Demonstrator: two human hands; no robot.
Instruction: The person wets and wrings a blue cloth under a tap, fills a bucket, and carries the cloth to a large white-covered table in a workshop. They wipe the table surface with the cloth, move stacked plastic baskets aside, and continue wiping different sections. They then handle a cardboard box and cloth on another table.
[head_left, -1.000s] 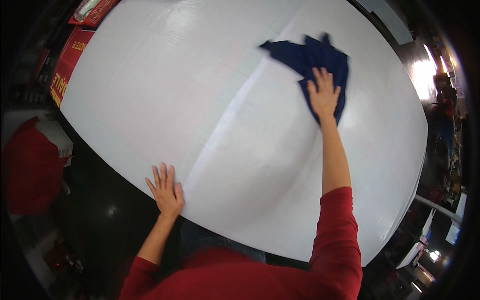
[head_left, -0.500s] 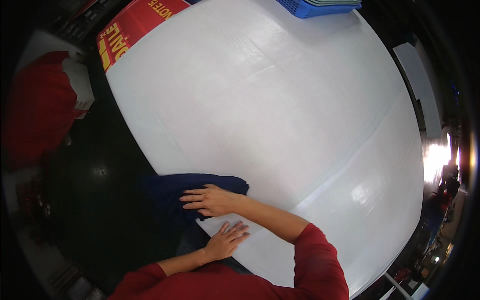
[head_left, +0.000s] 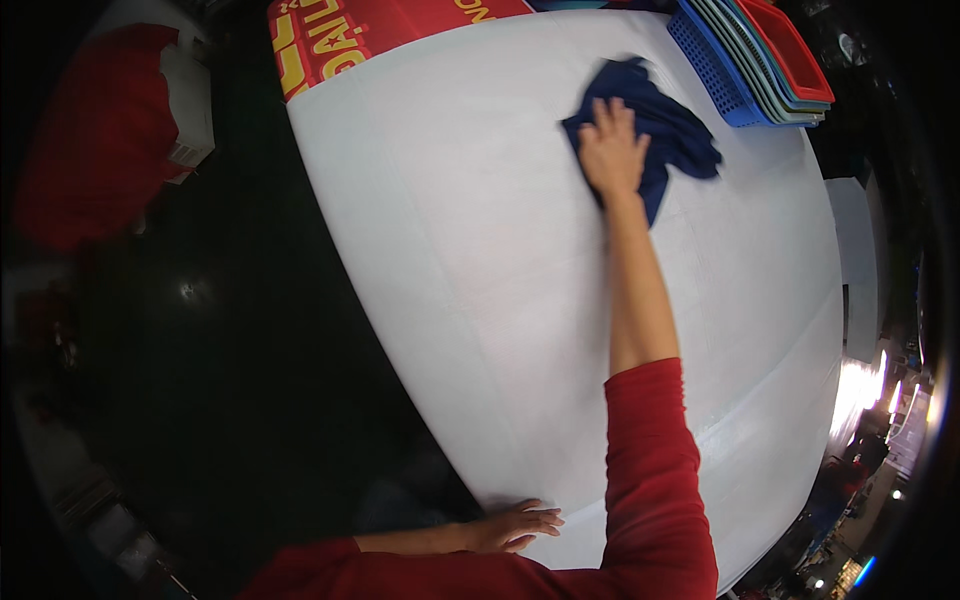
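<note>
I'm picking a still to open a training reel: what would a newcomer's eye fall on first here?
First, the dark blue cloth, crumpled beneath the spread right hand on the upper part of the white tabletop. Next, the stacked baskets, blue and red among them, at the upper right, and the red-and-yellow printed sheet at the upper left.

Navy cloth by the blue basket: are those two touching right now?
Apart. The head view shows a strip of white tabletop between the right side of the navy cloth and the blue basket.
</note>
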